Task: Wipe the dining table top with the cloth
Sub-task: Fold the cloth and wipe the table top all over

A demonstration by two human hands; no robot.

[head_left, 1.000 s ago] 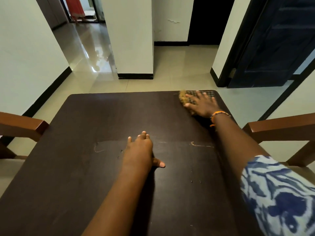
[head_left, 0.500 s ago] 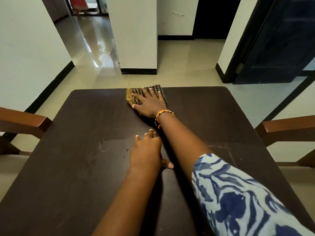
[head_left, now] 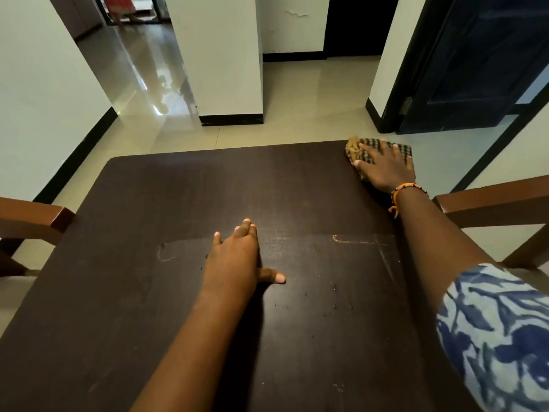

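A dark brown dining table (head_left: pixel 148 203) fills the lower part of the view. A checked brown-and-yellow cloth (head_left: pixel 355 150) lies flat at the table's far right corner. My right hand (head_left: pixel 386 169), with an orange bead bracelet at the wrist, presses on top of the cloth with fingers spread. My left hand (head_left: pixel 237 257) rests flat on the middle of the table, palm down, fingers apart, holding nothing. Faint smear marks and small droplets show on the near half of the top.
A wooden chair back (head_left: pixel 32 218) stands at the table's left side and another chair back (head_left: pixel 493 206) at its right. Beyond the far edge lie a tiled floor, a white pillar (head_left: pixel 219 55) and a dark blue door (head_left: pixel 475 60).
My right hand slid the cloth left along the far edge to the middle, then back right to the far right corner. My left hand stayed planted mid-table.
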